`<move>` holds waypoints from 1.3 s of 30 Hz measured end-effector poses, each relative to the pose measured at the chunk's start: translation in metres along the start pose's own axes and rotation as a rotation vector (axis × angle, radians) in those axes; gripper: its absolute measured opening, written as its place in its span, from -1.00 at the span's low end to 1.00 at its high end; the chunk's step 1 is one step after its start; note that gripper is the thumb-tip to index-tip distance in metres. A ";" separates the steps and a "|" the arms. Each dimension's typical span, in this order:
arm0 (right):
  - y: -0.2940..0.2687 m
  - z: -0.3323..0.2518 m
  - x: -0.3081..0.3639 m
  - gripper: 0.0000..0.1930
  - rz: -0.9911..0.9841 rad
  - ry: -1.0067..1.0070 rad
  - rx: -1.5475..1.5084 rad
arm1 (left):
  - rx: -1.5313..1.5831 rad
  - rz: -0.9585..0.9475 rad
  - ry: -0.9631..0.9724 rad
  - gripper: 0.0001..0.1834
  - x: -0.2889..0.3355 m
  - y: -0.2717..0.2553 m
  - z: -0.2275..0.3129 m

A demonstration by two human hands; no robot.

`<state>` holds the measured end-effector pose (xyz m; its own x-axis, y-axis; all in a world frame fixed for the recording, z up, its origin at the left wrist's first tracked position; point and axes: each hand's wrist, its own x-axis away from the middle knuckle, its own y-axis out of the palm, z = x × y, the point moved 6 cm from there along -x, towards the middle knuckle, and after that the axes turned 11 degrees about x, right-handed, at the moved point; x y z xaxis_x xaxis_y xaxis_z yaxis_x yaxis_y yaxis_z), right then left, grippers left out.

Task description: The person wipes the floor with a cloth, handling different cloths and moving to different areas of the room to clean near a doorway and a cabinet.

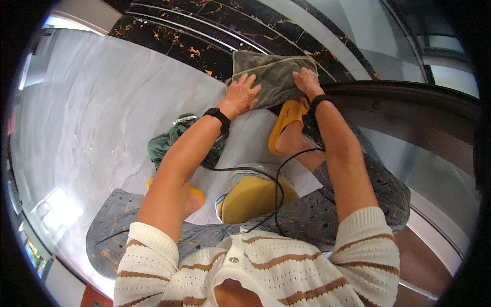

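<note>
A grey-green cloth point(276, 77) with a pale hem lies spread over the edge between the pale floor and a dark, orange-flecked stone sill. My left hand point(241, 95) rests on its left part, palm down, fingers spread. At the cloth's right end, my right hand point(307, 82) has its fingers bent onto the fabric, gripping its edge. Beside my left forearm, a crumpled dark green cloth point(169, 143) sits on the floor, partly behind the arm. Both wrists wear black bands.
Metal tracks point(189, 29) run along the dark sill point(153, 38). A dark frame edge point(409, 97) and glass stand at the right. My foot in a yellow slipper point(284, 125) is close below the cloth. A black cable point(245, 168) hangs over a yellow round-topped object point(255, 199) between my legs.
</note>
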<state>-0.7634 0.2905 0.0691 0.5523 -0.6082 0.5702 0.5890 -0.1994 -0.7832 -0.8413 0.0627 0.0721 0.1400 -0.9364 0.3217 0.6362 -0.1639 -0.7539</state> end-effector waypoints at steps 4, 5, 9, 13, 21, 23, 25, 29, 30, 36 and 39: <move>0.018 -0.030 0.026 -0.46 0.221 0.380 0.069 | -0.123 0.118 0.025 -0.33 -0.014 0.010 -0.017; 0.018 -0.027 0.029 -0.46 0.214 0.380 0.083 | -0.164 0.139 0.083 -0.34 -0.015 0.014 -0.015; 0.013 -0.019 0.020 -0.21 0.065 0.485 -0.118 | -0.080 0.242 0.304 -0.41 -0.018 0.023 -0.009; 0.025 -0.059 0.010 -0.23 0.184 0.657 -0.090 | -0.150 0.228 0.420 -0.41 -0.021 0.031 -0.029; -0.044 -0.189 -0.030 -0.59 0.784 0.542 -0.143 | -0.085 0.412 0.266 -0.31 0.018 -0.048 -0.146; -0.055 -0.229 -0.053 -0.59 0.866 0.456 -0.321 | -0.114 0.419 0.230 -0.33 0.041 -0.072 -0.185; -0.096 -0.303 -0.067 -0.67 0.842 0.295 -0.242 | -0.225 0.425 0.118 -0.33 0.071 -0.091 -0.234; -0.143 -0.375 -0.094 -0.52 0.919 -0.017 -0.277 | -0.320 0.501 0.014 -0.33 0.088 -0.117 -0.275; -0.145 -0.375 -0.095 -0.55 1.043 0.024 -0.215 | -0.313 0.521 0.033 -0.34 0.087 -0.120 -0.273; -0.107 -0.307 -0.060 -0.73 1.137 0.071 -0.192 | -0.310 0.498 0.162 -0.31 0.073 -0.097 -0.254; -0.062 -0.224 -0.018 -0.81 1.123 0.186 -0.098 | -0.187 0.406 0.376 -0.33 0.047 -0.059 -0.176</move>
<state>-0.9422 0.1418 0.0512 0.6373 -0.5837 -0.5031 -0.2351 0.4745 -0.8483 -1.0058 -0.0262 0.0312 0.0439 -0.9758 -0.2141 0.4386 0.2114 -0.8735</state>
